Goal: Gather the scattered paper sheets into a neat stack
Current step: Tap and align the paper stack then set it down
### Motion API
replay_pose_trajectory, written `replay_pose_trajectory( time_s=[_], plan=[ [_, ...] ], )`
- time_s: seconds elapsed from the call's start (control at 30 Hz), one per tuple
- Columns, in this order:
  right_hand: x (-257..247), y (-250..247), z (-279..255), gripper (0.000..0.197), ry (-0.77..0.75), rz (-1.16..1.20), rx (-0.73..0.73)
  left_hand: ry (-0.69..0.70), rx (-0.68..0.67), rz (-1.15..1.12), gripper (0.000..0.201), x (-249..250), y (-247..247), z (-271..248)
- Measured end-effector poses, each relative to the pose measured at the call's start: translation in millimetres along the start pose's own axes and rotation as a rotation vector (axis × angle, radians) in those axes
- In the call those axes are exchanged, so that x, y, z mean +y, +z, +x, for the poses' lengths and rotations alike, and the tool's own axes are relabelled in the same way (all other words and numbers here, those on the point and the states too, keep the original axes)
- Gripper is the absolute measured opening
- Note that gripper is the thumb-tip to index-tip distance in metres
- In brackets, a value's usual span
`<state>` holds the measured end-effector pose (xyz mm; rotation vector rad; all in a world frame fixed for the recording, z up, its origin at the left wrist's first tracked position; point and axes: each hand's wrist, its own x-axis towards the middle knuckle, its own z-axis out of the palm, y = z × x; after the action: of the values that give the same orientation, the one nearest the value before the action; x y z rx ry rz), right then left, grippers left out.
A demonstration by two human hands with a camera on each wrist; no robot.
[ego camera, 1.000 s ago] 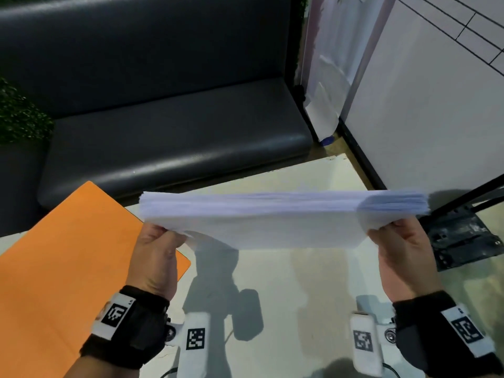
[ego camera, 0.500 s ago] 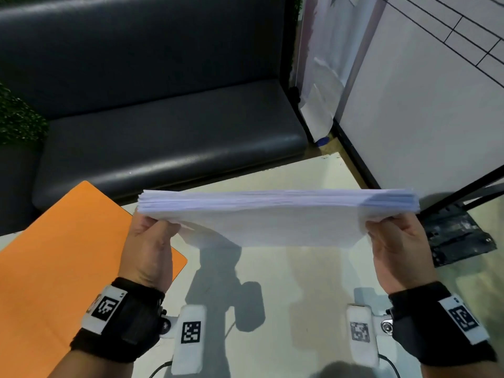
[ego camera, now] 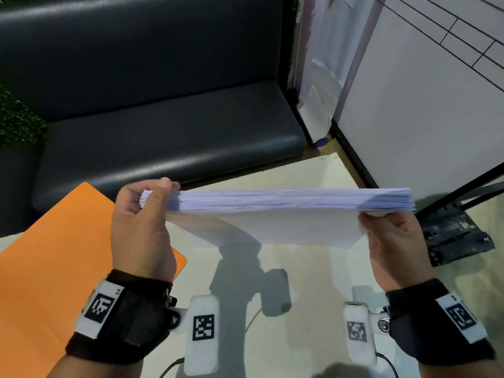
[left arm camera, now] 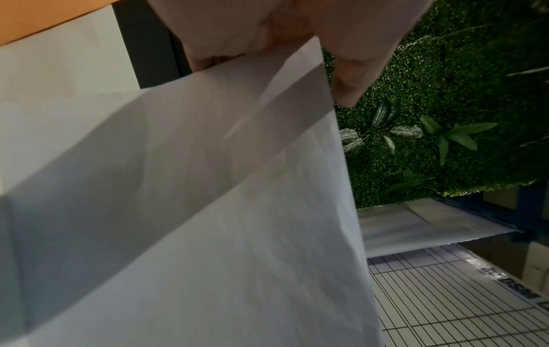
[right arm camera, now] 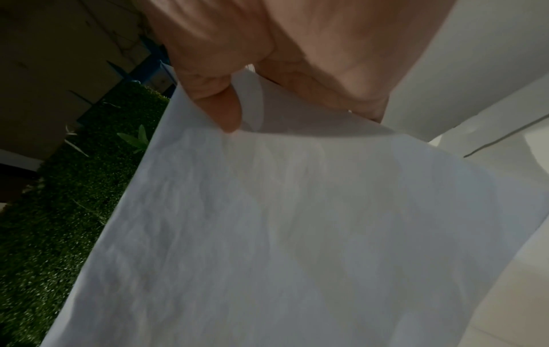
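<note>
A thick stack of white paper sheets (ego camera: 286,211) stands on edge above the pale table (ego camera: 313,268), its upper edges facing me. My left hand (ego camera: 147,208) grips the stack's left end, fingers curled over the top corner. My right hand (ego camera: 392,236) holds the right end from below and behind. In the left wrist view the paper stack (left arm camera: 208,211) fills the frame under my left hand (left arm camera: 297,35). The right wrist view shows my right hand (right arm camera: 252,70) pinching the paper stack (right arm camera: 297,234), thumb on the near face.
An orange folder (ego camera: 54,268) lies on the table at the left, partly under my left wrist. A black bench seat (ego camera: 163,140) runs behind the table. A white partition wall (ego camera: 422,118) stands at the right, with a black metal bracket (ego camera: 458,238) at its foot.
My left hand has slid up the stack's left end and now wraps over the top corner. The stack stays upright at about the same place.
</note>
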<state>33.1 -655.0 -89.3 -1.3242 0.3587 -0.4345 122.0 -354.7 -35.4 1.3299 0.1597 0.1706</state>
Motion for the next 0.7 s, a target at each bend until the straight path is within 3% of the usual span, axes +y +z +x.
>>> replay_pose_trajectory(
  time_s=[0.23, 0.37, 0.5, 0.6, 0.7],
  plan=[
    [-6.4, 9.6, -1.4, 0.026, -0.084, 0.118, -0.016, 0.018, 0.046, -0.057, 0.006, -3.6, 4.3, 0.5],
    [-9.9, 15.0, -2.1, 0.014, -0.139, 0.092, -0.024, 0.037, 0.084, -0.030, 0.015, -6.1, 3.4, 2.3],
    [-6.1, 15.8, -1.7, 0.037, -0.100, 0.046, 0.006, 0.068, 0.067, 0.058, 0.015, -11.2, 2.6, 2.1],
    [-8.1, 15.6, -0.1, 0.046, -0.088, 0.013, -0.014, 0.043, -0.041, 0.003, 0.008, -9.6, 1.4, 1.2],
    [-10.7, 16.8, 2.0, 0.054, -0.097, 0.019, -0.010, 0.008, -0.149, -0.104, 0.045, -7.2, -6.3, 1.8]
  ],
)
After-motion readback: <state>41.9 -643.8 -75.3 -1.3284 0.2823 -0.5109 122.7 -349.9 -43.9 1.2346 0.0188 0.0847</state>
